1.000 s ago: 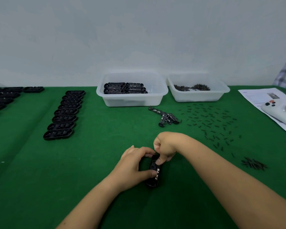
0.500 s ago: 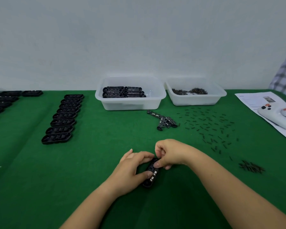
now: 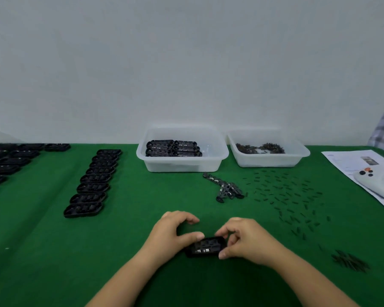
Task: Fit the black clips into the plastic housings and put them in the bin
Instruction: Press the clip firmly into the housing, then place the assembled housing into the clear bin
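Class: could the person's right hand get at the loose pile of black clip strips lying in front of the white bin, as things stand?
Probably yes: bare green cloth lies between the right hand and the pile of black clip strips. But its fingers grip the black plastic housing, so that must be released first.

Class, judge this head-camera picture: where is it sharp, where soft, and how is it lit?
Head view: even, soft light, faint shadows; black oblong plastic housing between both hands slightly blurred; small black clips scattered on the green cloth too small to resolve; table edge bows from wide-angle distortion.

Green table [image 3: 42, 251]: housing row [image 3: 93, 183], two bins [image 3: 182, 161], loose clips [image 3: 284, 196], paper [image 3: 346, 161].
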